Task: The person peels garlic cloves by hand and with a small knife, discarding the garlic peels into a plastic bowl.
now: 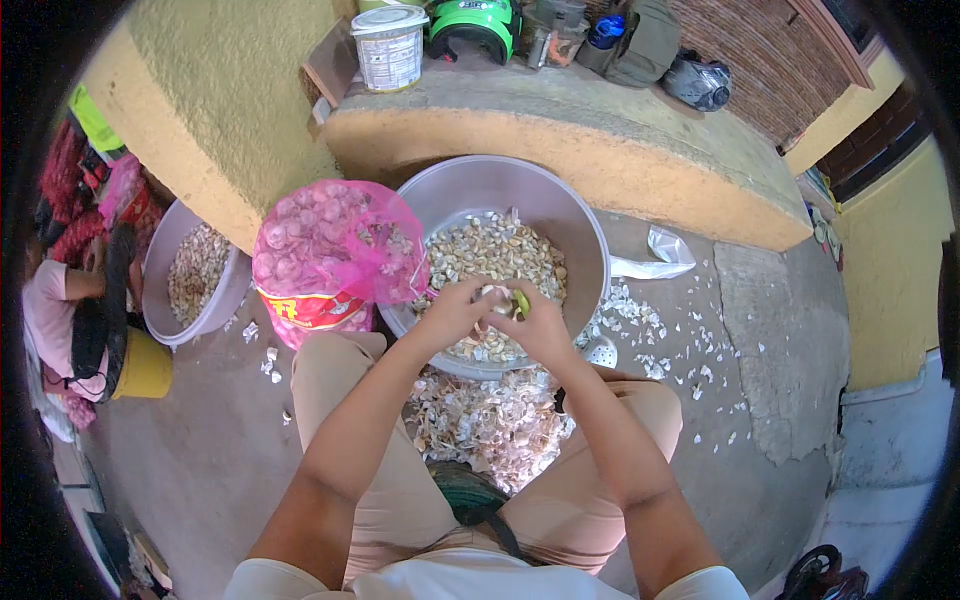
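Head view: both hands (497,312) pinch one pale garlic clove (495,294) over the basin (470,190).

A grey concrete floor (760,330) is carrying everything here. A large metal bowl (560,215) of garlic cloves is sitting on it, with a pink mesh sack (320,250) of garlic standing just beside it. A second bowl (165,270) is resting further over, near a yellow bucket (145,370). A heap of papery peels (490,420) is lying between the seated person's knees, and loose scraps of peel (660,350) are scattering across the floor beside a crumpled plastic bag (660,255).
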Demonstrator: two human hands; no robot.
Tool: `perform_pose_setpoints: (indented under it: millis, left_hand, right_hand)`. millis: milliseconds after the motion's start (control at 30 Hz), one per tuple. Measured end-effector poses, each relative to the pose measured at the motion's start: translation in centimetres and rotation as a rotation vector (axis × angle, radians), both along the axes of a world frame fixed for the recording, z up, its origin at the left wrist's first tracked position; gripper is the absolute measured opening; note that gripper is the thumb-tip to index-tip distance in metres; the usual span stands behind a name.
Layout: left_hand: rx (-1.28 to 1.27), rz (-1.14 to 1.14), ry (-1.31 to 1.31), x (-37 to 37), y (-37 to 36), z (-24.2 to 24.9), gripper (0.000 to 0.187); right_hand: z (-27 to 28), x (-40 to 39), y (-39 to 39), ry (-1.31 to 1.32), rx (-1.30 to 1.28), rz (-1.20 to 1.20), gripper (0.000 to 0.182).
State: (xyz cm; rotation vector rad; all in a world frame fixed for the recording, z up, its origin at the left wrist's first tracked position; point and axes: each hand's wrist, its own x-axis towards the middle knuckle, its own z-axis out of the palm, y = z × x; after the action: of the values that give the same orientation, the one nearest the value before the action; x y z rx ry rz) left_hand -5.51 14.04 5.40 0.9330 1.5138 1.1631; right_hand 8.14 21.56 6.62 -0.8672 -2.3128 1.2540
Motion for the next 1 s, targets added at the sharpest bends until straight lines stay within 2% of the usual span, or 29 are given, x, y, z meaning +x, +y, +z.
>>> perform_pose_setpoints:
  millis: [67, 167, 267, 367, 467, 600, 700, 800, 900, 1000]
  left_hand:
    - [-0.012, 0.051, -0.042, -0.1, 0.2, 0.0, 0.028]
    - [0.018, 0.082, -0.03, 0.1, 0.2, -0.1, 0.027]
    - [0.045, 0.057, 0.036, 0.7, 0.0, 0.1, 0.029]
    - [0.085, 0.076, 0.105, 0.9, 0.0, 0.1, 0.031]
    - [0.14, 0.139, 0.127, 1.0, 0.1, 0.1, 0.032]
    - [0.126, 0.192, 0.171, 1.3, 0.2, 0.6, 0.031]
    - [0.136, 0.238, 0.488, 2.0, -0.3, 2.3, 0.03]
    - [0.144, 0.296, 0.702, 1.9, 0.1, 0.3, 0.03]
    - [0.228, 0.342, 0.626, 2.0, 0.5, 0.0, 0.028]
    - [0.192, 0.332, 0.545, 1.9, 0.7, -0.4, 0.029]
  right_hand:
    - [-0.5, -0.1, 0.5, 0.007, -0.241, -0.041, 0.053]
    - [0.8, -0.1, 0.3, -0.109, -0.434, -0.108, 0.054]
    - [-0.1, -0.4, 0.0, 0.061, -0.526, -0.077, 0.051]
    - [0.1, -0.7, -0.4, 0.193, -0.746, -0.039, 0.043]
    - [0.4, -1.0, -0.3, 0.284, -0.841, -0.059, 0.039]
    - [0.5, -1.3, -0.5, 0.244, -0.874, -0.069, 0.037]
    - [0.6, -1.4, -0.6, 0.236, -0.952, -0.073, 0.039]
    - [0.4, -1.7, -0.7, 0.254, -0.978, -0.105, 0.045]
    - [0.4, -1.7, -0.6, 0.318, -1.075, -0.107, 0.048]
    - [0.4, -1.5, -0.5, 0.339, -1.099, -0.085, 0.048]
